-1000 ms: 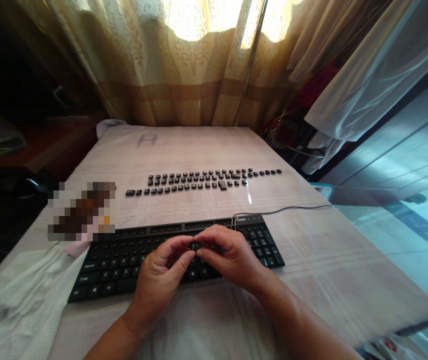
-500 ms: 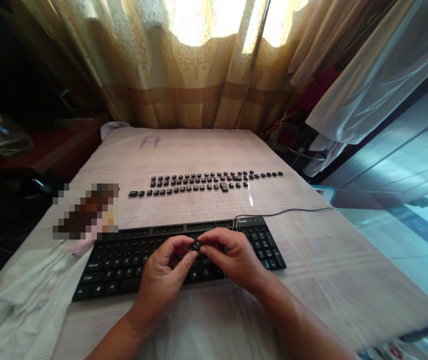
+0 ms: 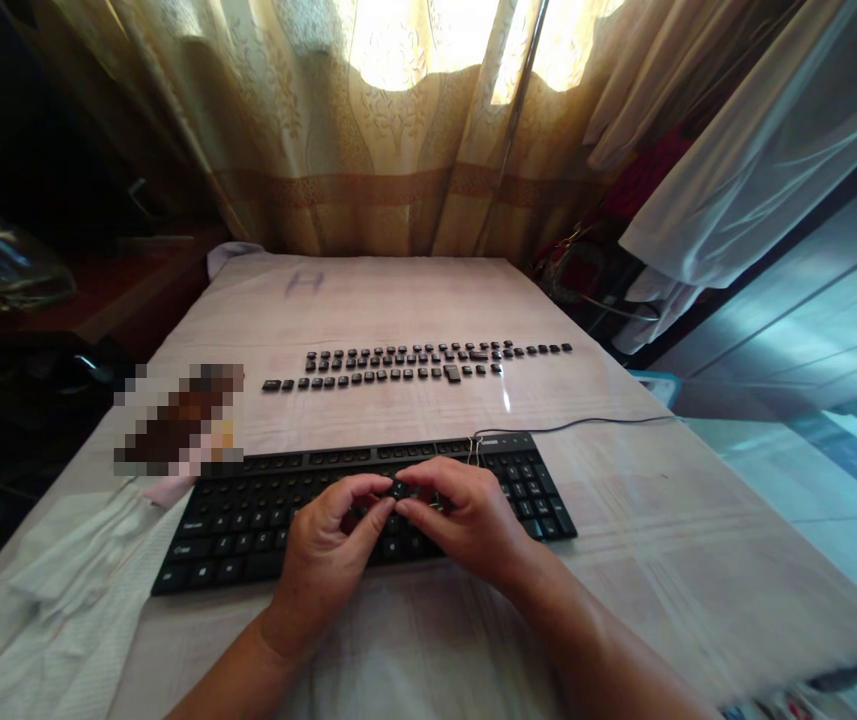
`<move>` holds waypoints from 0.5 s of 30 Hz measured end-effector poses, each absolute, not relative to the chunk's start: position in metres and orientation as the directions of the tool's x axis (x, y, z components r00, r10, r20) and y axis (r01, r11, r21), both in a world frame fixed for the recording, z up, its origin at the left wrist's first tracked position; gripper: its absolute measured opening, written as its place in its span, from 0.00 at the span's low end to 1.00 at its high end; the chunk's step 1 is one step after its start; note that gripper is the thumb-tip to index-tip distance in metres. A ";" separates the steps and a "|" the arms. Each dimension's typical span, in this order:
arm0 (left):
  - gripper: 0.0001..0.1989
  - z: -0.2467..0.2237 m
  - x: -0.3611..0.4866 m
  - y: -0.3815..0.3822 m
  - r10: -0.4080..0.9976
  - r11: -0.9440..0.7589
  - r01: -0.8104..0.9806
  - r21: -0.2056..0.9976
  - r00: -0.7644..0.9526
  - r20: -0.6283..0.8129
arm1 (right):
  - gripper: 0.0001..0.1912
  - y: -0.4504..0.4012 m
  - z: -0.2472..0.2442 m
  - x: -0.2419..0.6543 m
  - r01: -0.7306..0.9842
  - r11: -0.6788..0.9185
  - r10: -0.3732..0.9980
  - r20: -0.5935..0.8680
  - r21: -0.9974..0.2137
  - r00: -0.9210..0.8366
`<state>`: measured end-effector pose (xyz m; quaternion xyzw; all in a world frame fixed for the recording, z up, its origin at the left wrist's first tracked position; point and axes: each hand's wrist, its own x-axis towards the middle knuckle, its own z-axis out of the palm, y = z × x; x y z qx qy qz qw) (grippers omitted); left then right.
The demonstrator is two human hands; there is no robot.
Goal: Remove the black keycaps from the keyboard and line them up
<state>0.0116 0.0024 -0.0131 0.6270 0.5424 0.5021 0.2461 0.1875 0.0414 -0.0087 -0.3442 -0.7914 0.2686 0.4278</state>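
Observation:
Over the middle of a black keyboard, both hands meet at a small black keycap. My left hand pinches it from the left between thumb and index finger. From the other side, the thumb and index finger of my right hand close on the same keycap. A thin wire tool shows behind the right hand; its lower part is hidden, and how it is held cannot be made out. Further back, loose keycaps lie in several rows on the cloth-covered table.
A black cable runs from the keyboard's back edge to the right. White cloth lies along the left side, beside a blurred-out item. Curtains hang behind the table, and white garments hang at the right.
The view has shifted slightly. The keycap between my fingers is turned or tilted a little and my left and right fingertips are closer together.

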 end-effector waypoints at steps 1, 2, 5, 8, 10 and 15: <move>0.06 -0.013 0.012 0.003 0.925 -0.299 0.443 0.845 -0.084 0.371 | 0.07 0.041 -0.008 0.187 0.322 0.630 0.767 0.502 -0.707 -0.399; 0.06 -0.012 0.011 0.003 0.923 -0.307 0.454 0.836 -0.074 0.378 | 0.07 0.041 -0.006 0.188 0.326 0.641 0.759 0.514 -0.695 -0.399; 0.06 -0.011 0.008 0.004 0.912 -0.325 0.506 0.799 -0.055 0.406 | 0.08 0.046 0.003 0.198 0.347 0.659 0.750 0.545 -0.668 -0.376; 0.07 -0.012 0.002 0.006 0.890 -0.350 0.558 0.752 -0.053 0.454 | 0.09 0.066 0.013 0.227 0.398 0.625 0.780 0.559 -0.671 -0.283; 0.07 -0.014 -0.003 0.008 0.870 -0.374 0.574 0.729 -0.057 0.491 | 0.09 0.090 0.014 0.256 0.453 0.546 0.830 0.531 -0.705 -0.173; 0.09 -0.018 -0.013 0.014 0.806 -0.430 0.642 0.635 -0.044 0.590 | 0.14 0.164 -0.014 0.330 0.704 0.241 0.925 0.378 -0.668 0.042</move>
